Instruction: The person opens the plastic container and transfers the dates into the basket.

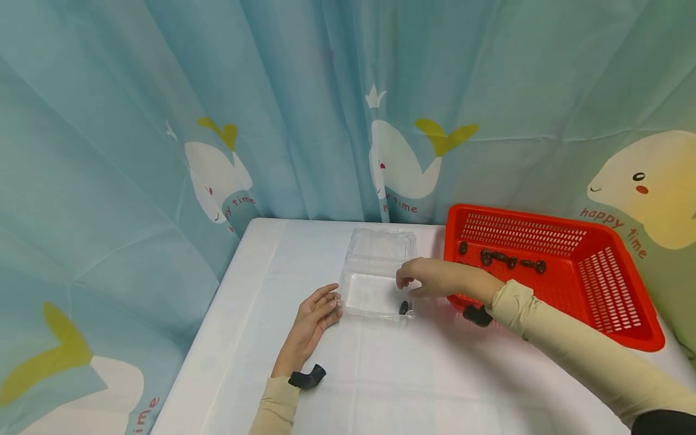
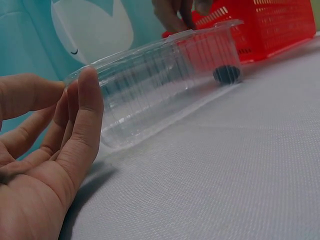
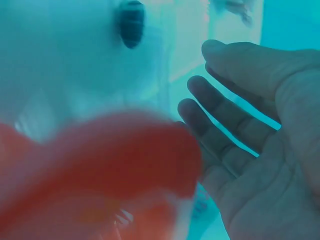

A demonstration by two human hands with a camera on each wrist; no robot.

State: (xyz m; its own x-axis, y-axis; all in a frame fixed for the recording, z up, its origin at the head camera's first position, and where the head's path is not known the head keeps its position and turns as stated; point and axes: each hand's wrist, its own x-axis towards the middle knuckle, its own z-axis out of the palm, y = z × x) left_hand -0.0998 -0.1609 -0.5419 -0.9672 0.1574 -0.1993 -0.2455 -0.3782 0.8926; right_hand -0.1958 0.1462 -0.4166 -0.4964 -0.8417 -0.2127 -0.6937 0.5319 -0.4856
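A clear plastic box (image 1: 372, 293) with its hinged lid (image 1: 382, 244) laid back lies on the white table. One dark oval piece (image 1: 403, 307) sits in its near right corner; the left wrist view shows this dark piece (image 2: 227, 74) through the wall. My left hand (image 1: 312, 323) pinches the box's left rim between thumb and fingers. Above the right side of the box hovers my right hand (image 1: 435, 277). Its fingers are loosely bent, and the right wrist view shows nothing held in the hand (image 3: 260, 115).
To the right stands a red slotted basket (image 1: 614, 296), its near left rim beneath my right forearm. Several dark, shiny pieces (image 1: 499, 258) lie inside it. A light blue curtain (image 1: 304, 121) with whale prints hangs behind the table (image 1: 261, 272).
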